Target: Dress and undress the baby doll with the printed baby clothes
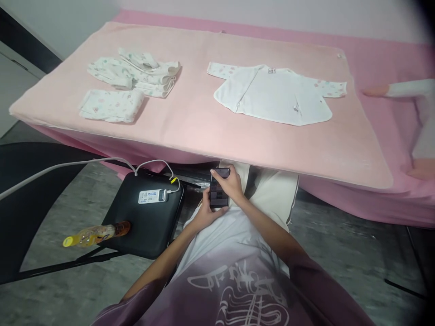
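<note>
Low over my lap, beside the table's front edge, a dark smartphone [219, 192] is held upright between both hands. My left hand [205, 213] grips its lower left side and bottom. Around the upper right side wraps my right hand [233, 183], with the thumb over the screen. Beyond, on the pink padded table, a small white baby shirt [272, 97] with patterned sleeves lies spread flat. To its left are a loosely gathered pile of patterned baby clothes [136, 74] and a neatly folded patterned garment [111, 105].
A black folding chair [136, 244] stands at my left, bearing a white power bank [152, 196] with a cable [112, 159] and a yellow-capped bottle [98, 234]. At the right edge, part of a doll [408, 88] lies on the pink cloth [384, 59].
</note>
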